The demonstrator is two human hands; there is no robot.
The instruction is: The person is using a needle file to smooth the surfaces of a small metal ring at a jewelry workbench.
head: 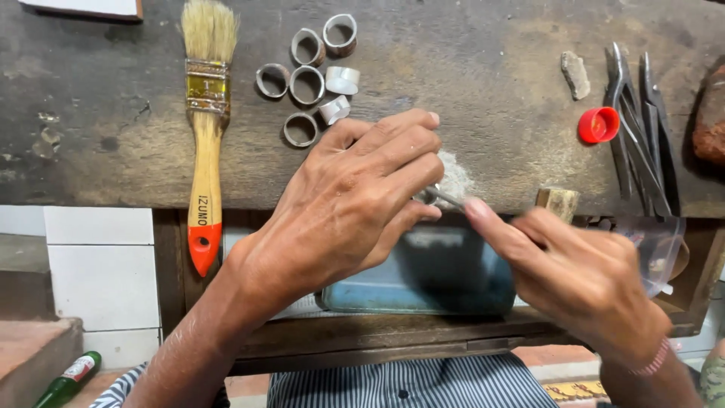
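My left hand [355, 196] is curled at the front edge of the dark wooden bench [483, 68], its fingers closed on a small silver ring [427, 195] that is mostly hidden. My right hand [581, 279] grips a thin metal file [447, 198] whose tip meets the ring. A patch of pale filing dust [455, 175] lies on the bench just behind them. Several silver ring bands [308, 85] are scattered on the bench beyond my left hand.
A wooden-handled paintbrush [205, 128] with an orange tip lies at the left. Pliers and tweezers [638, 121], a red bottle cap [599, 125] and a small stone [575, 74] lie at the right. A blue metal tray [423, 287] sits in the drawer below. A green bottle [68, 378] lies on the floor.
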